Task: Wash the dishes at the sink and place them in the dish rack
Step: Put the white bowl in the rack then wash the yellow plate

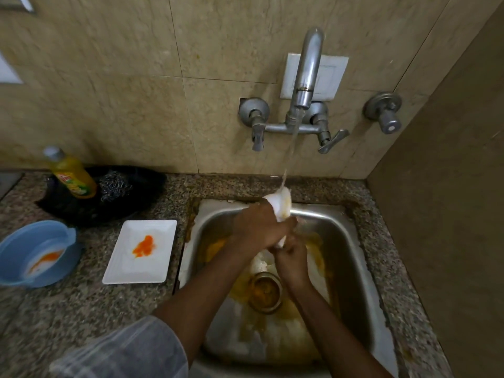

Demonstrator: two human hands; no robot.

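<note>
Over the steel sink [351,241] both hands hold a small white dish [281,203] with a yellow smear, tilted under the running stream from the wall tap [306,75]. My left hand [256,227] grips it from the left. Just below it, my right hand [291,257] closes on its lower end. Most of the dish is hidden by the fingers. A white rectangular plate [128,266] with an orange stain lies on the counter left of the sink. Further left stands a blue bowl [16,246] with orange residue inside.
A yellow dish soap bottle [72,175] and a steel scrubber [114,185] sit on a black cloth at the counter's back. Yellow residue surrounds the sink drain [266,291]. A brown wall panel [450,214] closes the right side. Another valve [384,113] is on the wall.
</note>
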